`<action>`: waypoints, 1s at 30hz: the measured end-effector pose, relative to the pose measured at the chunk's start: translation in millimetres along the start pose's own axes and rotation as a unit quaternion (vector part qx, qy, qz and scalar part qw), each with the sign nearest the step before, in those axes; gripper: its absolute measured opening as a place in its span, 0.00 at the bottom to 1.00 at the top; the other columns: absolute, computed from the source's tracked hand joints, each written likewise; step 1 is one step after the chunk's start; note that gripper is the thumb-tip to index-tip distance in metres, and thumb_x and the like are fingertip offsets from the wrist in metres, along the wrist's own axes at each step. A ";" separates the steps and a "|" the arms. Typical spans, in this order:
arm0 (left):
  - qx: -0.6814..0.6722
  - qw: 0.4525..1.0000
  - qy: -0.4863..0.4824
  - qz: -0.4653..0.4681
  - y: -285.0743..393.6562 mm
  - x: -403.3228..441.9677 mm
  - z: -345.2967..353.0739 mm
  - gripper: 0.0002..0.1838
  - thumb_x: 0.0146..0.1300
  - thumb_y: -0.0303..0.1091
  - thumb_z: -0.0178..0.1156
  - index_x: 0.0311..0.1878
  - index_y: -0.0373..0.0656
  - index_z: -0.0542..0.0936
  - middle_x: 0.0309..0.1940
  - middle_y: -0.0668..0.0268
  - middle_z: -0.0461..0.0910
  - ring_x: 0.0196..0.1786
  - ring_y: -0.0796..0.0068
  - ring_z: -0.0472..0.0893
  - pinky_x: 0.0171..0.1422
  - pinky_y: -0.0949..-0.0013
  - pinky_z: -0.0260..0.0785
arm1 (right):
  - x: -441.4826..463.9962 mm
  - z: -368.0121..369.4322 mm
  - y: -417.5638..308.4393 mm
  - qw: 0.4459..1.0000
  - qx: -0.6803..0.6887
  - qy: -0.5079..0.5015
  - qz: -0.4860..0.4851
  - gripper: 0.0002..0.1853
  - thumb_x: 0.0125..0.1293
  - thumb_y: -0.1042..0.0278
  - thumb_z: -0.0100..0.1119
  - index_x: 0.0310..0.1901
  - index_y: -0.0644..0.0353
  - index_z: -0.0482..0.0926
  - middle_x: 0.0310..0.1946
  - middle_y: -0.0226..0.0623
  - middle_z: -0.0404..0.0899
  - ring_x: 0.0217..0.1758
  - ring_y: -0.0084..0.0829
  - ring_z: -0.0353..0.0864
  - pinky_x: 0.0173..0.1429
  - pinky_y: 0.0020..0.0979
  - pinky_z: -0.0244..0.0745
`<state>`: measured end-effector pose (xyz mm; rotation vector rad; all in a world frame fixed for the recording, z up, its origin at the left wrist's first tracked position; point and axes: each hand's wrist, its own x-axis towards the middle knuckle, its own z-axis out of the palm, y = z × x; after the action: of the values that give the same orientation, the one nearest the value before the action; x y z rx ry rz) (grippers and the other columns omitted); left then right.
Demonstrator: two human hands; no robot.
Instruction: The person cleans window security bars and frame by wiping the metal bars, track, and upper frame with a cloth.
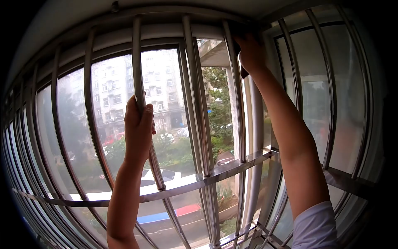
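My left hand [139, 120] is wrapped round a vertical metal bar [137, 62] of the window grille, a little left of the middle. My right hand [251, 52] is raised high at the upper right, beside the top of another bar [234, 91], near the window frame's upper corner. A dark thing [244, 72] shows just under that hand; its shape is hard to make out. Shadow hides the right fingertips. Behind the bars stands a sliding window pane [166, 83], with an open gap [217, 112] to its right.
A horizontal metal rail [182, 184] crosses the grille below my left hand. More bars curve away at the left. At the right, further bars [327, 83] stand before a side window. Outside are a building [112, 89], trees and parked cars.
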<state>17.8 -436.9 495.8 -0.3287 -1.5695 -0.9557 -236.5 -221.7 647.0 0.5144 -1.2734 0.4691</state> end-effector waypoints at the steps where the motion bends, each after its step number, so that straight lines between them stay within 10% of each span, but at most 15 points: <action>1: -0.001 1.000 -0.002 0.000 -0.7 0.2 -0.4 0.21 0.69 0.30 0.50 0.64 0.40 0.66 0.24 0.75 0.65 0.22 0.90 0.64 0.25 0.81 0.63 | -0.3 -0.5 4.2 1.000 -0.002 0.000 0.001 0.25 0.59 0.76 0.54 0.59 0.45 0.74 0.47 0.43 0.74 0.50 0.46 0.77 0.53 0.42 0.76; 8: 0.002 1.000 -0.007 -0.002 -0.1 -0.4 -1.9 0.22 0.68 0.30 0.50 0.65 0.39 0.65 0.21 0.75 0.65 0.21 0.90 0.65 0.25 0.81 0.63 | 6.6 -9.6 11.3 0.988 -0.130 -0.079 0.036 0.14 0.58 0.72 0.55 0.48 0.56 0.76 0.45 0.43 0.75 0.46 0.44 0.80 0.48 0.44 0.79; 17: 0.029 0.999 0.015 0.001 1.2 -2.1 2.8 0.22 0.67 0.30 0.49 0.64 0.39 0.65 0.21 0.75 0.64 0.20 0.89 0.64 0.24 0.81 0.63 | 4.5 10.5 4.9 0.959 0.281 0.026 0.042 0.19 0.55 0.77 0.54 0.50 0.61 0.78 0.48 0.50 0.78 0.55 0.52 0.74 0.59 0.45 0.70; 30: 0.031 0.999 0.015 0.025 -2.4 -2.1 2.5 0.16 0.67 0.28 0.50 0.57 0.39 0.67 0.24 0.73 0.65 0.20 0.89 0.65 0.21 0.79 0.63 | 17.0 -4.5 0.3 0.985 0.028 -0.110 0.133 0.23 0.53 0.81 0.49 0.54 0.61 0.73 0.53 0.51 0.69 0.57 0.51 0.70 0.60 0.46 0.68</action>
<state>14.9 -435.9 493.0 -0.3076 -1.5523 -0.8674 -229.3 -218.0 662.6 0.4532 -1.5556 0.6872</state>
